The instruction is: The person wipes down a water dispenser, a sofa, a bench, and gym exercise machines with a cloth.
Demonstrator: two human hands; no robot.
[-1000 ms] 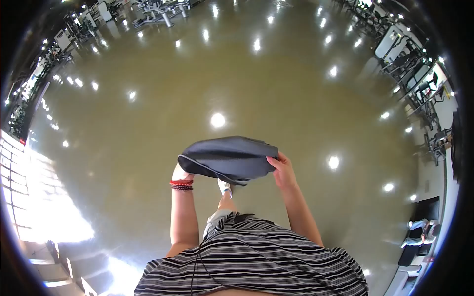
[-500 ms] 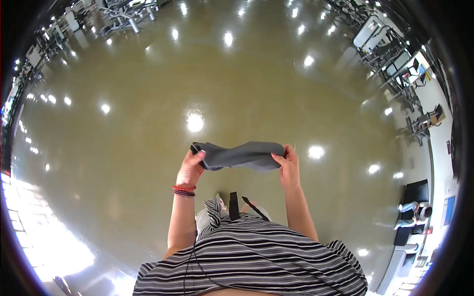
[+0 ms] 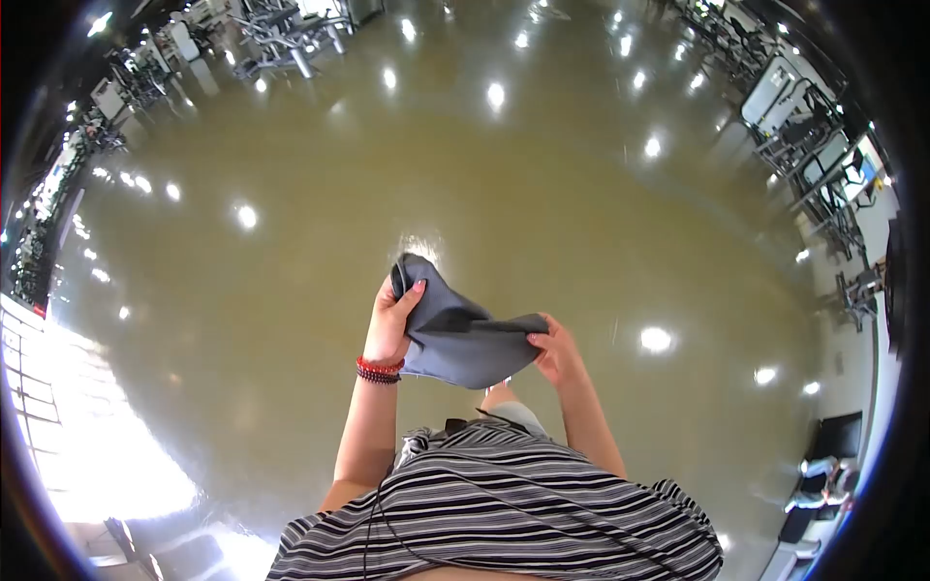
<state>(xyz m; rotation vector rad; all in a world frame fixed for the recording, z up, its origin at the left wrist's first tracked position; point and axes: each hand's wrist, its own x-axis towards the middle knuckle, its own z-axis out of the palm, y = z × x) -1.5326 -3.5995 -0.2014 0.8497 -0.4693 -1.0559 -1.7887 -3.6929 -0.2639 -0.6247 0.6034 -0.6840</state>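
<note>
A piece of grey cloth is stretched between my two hands above the floor, in front of my body. My left hand grips its upper left end, thumb on top, and the darker edge of the fabric shows there. At the right end, my right hand pinches the cloth between thumb and fingers. The fabric sags in the middle with a dark fold, and its lower edge hangs toward me. Red and dark beaded bracelets circle my left wrist. What kind of cloth item it is, I cannot make out.
Glossy olive floor spreads around me, reflecting ceiling lights. Exercise machines stand at the far left and along the right side. A person sits at the right edge. Bright window light falls at the lower left.
The cloth went from a narrow band held level to a wider, sagging spread. My left hand rose slightly and my right hand lowered. The camera view has shifted somewhat.
</note>
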